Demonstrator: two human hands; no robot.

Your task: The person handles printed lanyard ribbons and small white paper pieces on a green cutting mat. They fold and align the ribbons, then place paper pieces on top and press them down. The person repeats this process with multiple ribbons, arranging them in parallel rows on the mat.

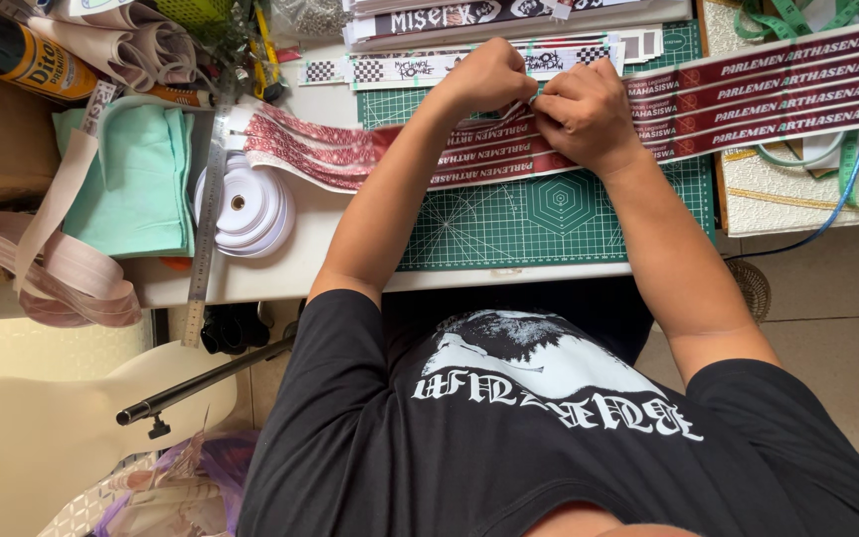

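My left hand (489, 78) and my right hand (585, 111) meet close together over a green cutting mat (529, 224) on a white table. Both pinch the same spot on a bundle of long dark-red printed ribbon strips (768, 94), which runs from the right edge across the mat. The strips' patterned red ends (300, 154) trail off to the left of my hands. What the fingertips hold between them, besides the ribbon, is hidden. My forearms reach up from my black printed shirt at the bottom of the view.
Black-and-white checkered printed strips (390, 68) lie beyond my hands. Rolls of white tape (246, 207), a steel ruler (208, 214), folded mint cloth (136, 179) and beige webbing (62, 268) sit at left. Green measuring tape (852, 159) and a blue cable lie at right.
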